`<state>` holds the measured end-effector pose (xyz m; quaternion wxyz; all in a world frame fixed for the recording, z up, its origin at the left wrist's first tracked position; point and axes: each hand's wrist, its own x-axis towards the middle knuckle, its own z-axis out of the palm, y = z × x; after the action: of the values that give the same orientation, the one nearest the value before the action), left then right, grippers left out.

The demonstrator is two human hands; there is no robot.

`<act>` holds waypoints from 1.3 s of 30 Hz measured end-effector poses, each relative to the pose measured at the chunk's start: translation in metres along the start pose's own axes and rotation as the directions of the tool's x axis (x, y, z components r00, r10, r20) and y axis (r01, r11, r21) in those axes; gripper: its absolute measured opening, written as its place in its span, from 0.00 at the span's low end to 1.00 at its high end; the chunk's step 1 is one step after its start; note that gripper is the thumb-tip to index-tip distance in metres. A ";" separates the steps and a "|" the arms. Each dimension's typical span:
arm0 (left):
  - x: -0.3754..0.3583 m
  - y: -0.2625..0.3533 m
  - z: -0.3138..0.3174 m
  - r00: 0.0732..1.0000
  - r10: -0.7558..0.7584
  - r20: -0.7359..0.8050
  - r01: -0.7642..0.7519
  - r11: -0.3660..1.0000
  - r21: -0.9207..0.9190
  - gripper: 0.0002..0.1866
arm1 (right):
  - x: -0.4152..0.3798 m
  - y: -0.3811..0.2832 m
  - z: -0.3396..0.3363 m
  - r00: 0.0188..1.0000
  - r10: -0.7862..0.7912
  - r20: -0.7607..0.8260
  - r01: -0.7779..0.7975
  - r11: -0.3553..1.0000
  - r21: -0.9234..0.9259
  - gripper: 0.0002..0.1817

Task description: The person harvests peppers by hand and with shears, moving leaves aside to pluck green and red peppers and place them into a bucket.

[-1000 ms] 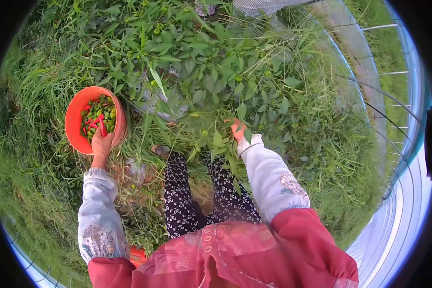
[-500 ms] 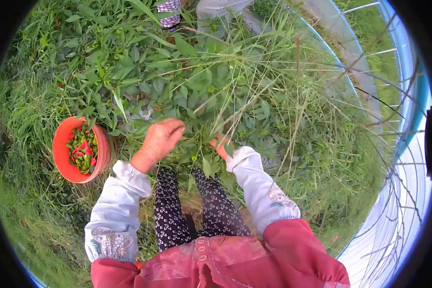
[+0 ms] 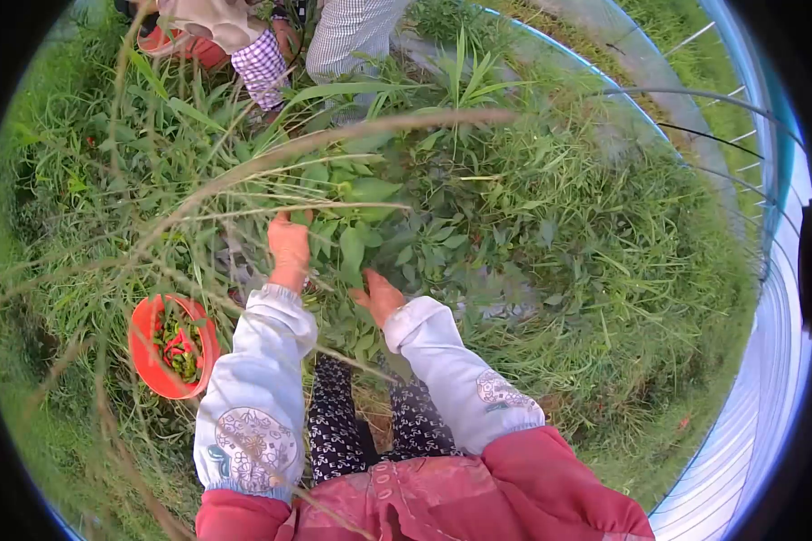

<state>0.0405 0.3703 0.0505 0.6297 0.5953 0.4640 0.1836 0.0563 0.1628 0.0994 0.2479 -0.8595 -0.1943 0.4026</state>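
Both arms reach forward, in white patterned sleeves, into a leafy green pepper plant [image 3: 356, 239]. My left hand [image 3: 289, 245] is at the plant's left side, its fingers partly covered by leaves and dry grass stalks, so its grip is hidden. Lower and to the right, my right hand [image 3: 381, 296] touches the plant's lower leaves, thumb and fingers apart. To the left of my left arm, an orange-red bucket [image 3: 209, 350] stands tilted in the grass, with green and red peppers [image 3: 180, 347] inside.
At the top left, another person's checked sleeve [image 3: 262, 70] and grey trouser leg [image 3: 347, 50] show beside a second reddish bucket [image 3: 203, 52]. Blurred dry stalks [image 3: 244, 176] cross close to the camera. A plastic-covered hoop structure [image 3: 740, 424] curves along the right.
My view has shifted, bringing more of the other person into sight. My left hand has moved forward from its curled pose into the leaves. The right hand has moved left. Dry stalks now cross the left side.
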 end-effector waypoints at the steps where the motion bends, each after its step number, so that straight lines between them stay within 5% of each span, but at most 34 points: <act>1: -0.001 0.002 -0.016 0.989 -0.143 0.047 0.150 0.905 -0.399 0.11 | 0.003 -0.010 -0.015 0.992 -0.086 -0.089 0.087 0.996 0.011 0.28; 4: -0.027 0.043 -0.049 0.978 -0.187 0.096 0.204 0.956 -0.212 0.11 | 0.027 -0.021 -0.040 0.961 -0.221 -0.165 0.224 0.975 0.000 0.23; 6: -0.046 0.047 -0.067 0.962 -0.242 0.130 0.253 0.965 -0.075 0.11 | 0.052 -0.035 -0.056 0.961 -0.223 0.161 0.239 0.967 -0.086 0.22; 10: -0.063 0.029 -0.086 0.922 -0.332 0.199 0.338 0.941 0.005 0.10 | 0.086 -0.046 -0.040 0.943 -0.326 0.064 0.332 0.925 -0.182 0.16; 12: -0.079 0.026 -0.087 0.919 -0.361 0.157 0.366 0.931 -0.005 0.10 | 0.090 -0.049 -0.029 0.971 -0.206 -0.123 0.237 0.909 0.343 0.13; 14: -0.094 0.024 -0.085 0.920 -0.349 0.176 0.347 0.937 0.043 0.09 | 0.087 -0.050 -0.024 0.990 -0.129 0.049 0.087 0.861 0.502 0.13; 16: -0.108 0.041 -0.073 0.907 -0.378 0.186 0.370 0.926 0.074 0.08 | 0.084 -0.048 -0.007 0.923 -0.033 0.384 -0.287 0.607 0.741 0.16; 17: -0.111 0.036 -0.074 0.887 -0.402 0.227 0.406 0.913 0.030 0.08 | 0.096 -0.030 0.020 0.938 -0.319 0.134 0.161 0.744 0.648 0.17; 18: -0.115 0.032 -0.075 0.865 -0.423 0.269 0.442 0.897 -0.014 0.08 | 0.094 -0.027 0.029 0.938 -0.316 0.144 0.151 0.744 0.651 0.17; 19: -0.123 0.028 -0.074 0.876 -0.393 0.281 0.427 0.902 -0.070 0.08 | 0.090 -0.022 0.037 0.887 -0.458 0.053 0.340 0.728 0.595 0.18; 21: -0.132 0.024 -0.080 0.851 -0.452 0.268 0.479 0.877 -0.039 0.08 | 0.084 -0.021 0.053 0.930 -0.311 0.195 0.098 0.722 0.685 0.20; 23: -0.145 0.024 -0.077 0.828 -0.540 0.151 0.553 0.832 -0.053 0.09 | 0.075 -0.018 0.063 0.939 -0.254 0.232 0.022 0.718 0.696 0.20; 27: -0.158 0.028 -0.090 0.835 -0.502 0.225 0.524 0.850 -0.050 0.08 | 0.070 -0.006 0.086 0.962 -0.234 0.141 0.089 0.756 0.649 0.19; 30: -0.170 0.018 -0.106 0.857 -0.416 0.302 0.384 0.909 0.164 0.08 | 0.068 -0.002 0.099 0.973 -0.222 0.063 0.139 0.782 0.608 0.18; 32: -0.182 0.063 -0.088 0.972 -0.196 0.129 0.149 0.940 0.306 0.07 | 0.064 -0.003 0.114 0.974 -0.224 0.023 0.173 0.810 0.561 0.18; 35: -0.185 0.067 -0.080 0.976 -0.177 0.127 0.106 0.896 0.431 0.09 | 0.056 -0.004 0.131 0.976 -0.215 -0.044 0.208 0.846 0.491 0.17; 36: -0.184 0.061 -0.077 0.980 -0.171 0.100 0.102 0.868 0.486 0.09 | 0.053 -0.006 0.138 0.977 -0.202 -0.066 0.207 0.828 0.522 0.17; 37: -0.181 0.050 -0.076 0.964 -0.238 0.118 0.141 0.836 0.530 0.09 | 0.051 -0.004 0.146 0.989 -0.131 -0.063 0.132 0.625 0.769 0.17; 39: -0.181 0.004 -0.073 0.977 -0.167 0.132 0.094 0.894 0.437 0.09 | 0.056 0.006 0.161 0.982 -0.150 -0.116 0.180 0.548 0.817 0.16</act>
<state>-0.1080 0.2720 0.1301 0.5307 0.6997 0.4780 -0.0159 -0.0360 0.2310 -0.0261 0.6596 -0.6286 -0.0598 0.4077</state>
